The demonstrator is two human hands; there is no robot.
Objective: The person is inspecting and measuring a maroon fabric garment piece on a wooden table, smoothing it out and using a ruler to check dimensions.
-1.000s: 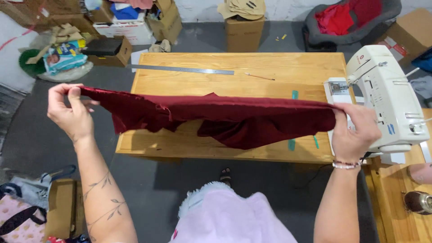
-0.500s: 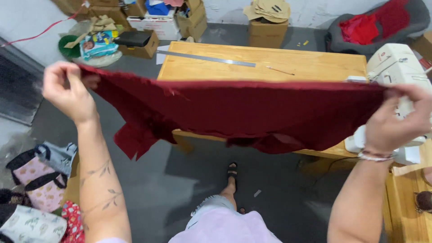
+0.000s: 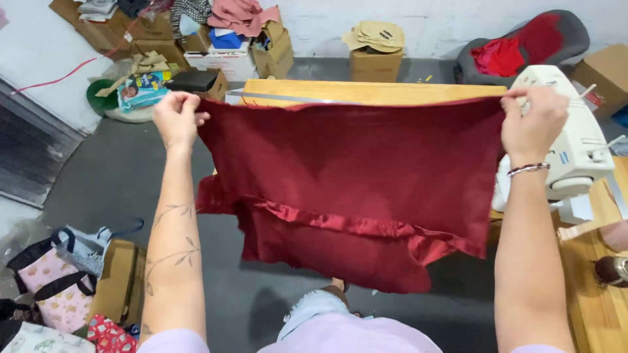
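A dark red cloth [image 3: 353, 176] hangs spread out in front of me, its top edge pulled taut between both hands. My left hand [image 3: 175, 117] pinches the upper left corner and my right hand [image 3: 533, 121] pinches the upper right corner. The cloth's lower part folds into layers with a shinier hem and hangs down over my lap. It hides most of the wooden table [image 3: 366, 90] behind it.
A white sewing machine [image 3: 575, 147] stands at the right on the table. A metal ruler [image 3: 288, 98] lies along the table's far edge. Cardboard boxes [image 3: 376, 62] and piled clothes line the back wall. Patterned bags [image 3: 52, 281] sit on the floor at left.
Both hands have lifted the red cloth higher and stretched it flat, so it now hangs as a wide sheet covering the table instead of a bunched strip.
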